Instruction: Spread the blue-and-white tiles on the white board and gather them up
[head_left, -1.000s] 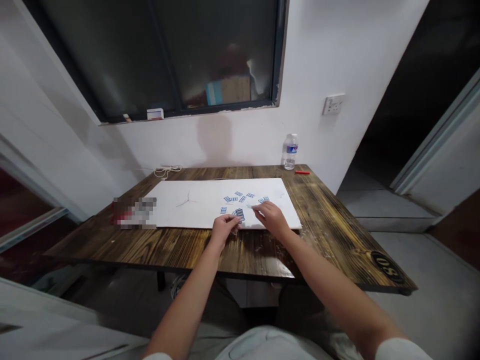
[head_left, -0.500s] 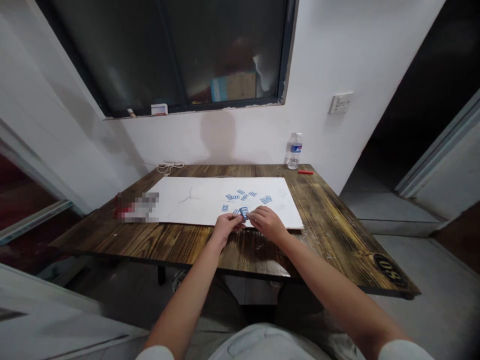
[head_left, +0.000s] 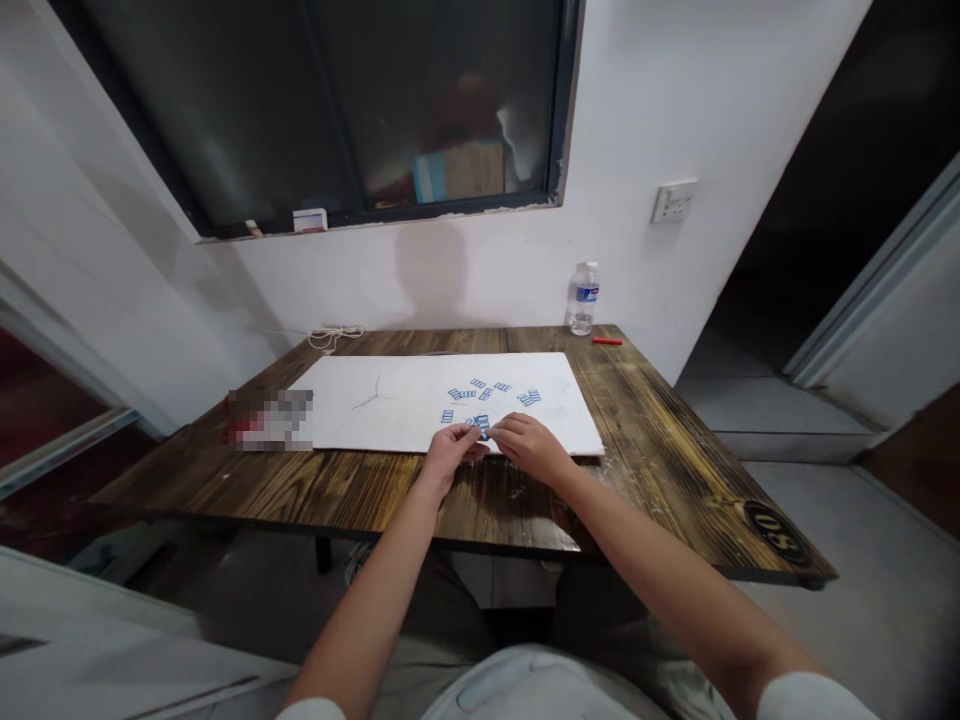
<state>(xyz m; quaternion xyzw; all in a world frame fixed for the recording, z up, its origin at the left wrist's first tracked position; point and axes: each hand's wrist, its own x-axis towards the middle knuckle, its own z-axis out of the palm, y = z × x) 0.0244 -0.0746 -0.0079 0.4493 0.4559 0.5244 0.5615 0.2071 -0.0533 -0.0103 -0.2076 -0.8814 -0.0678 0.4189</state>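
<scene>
Left hand (head_left: 453,448), pinched blue piece (head_left: 483,424), long axis forward (roughly)

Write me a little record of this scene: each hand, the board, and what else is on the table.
Left hand: fingertips pinch a small blue piece
Right hand: fingertips at the same piece; grip unclear
White board: lies flat, with blue-outlined pieces scattered mostly on its right half
Wooden table: also bears a bottle, upright near the wall; a red stick-like item beside it; a pale cord at far left
</scene>
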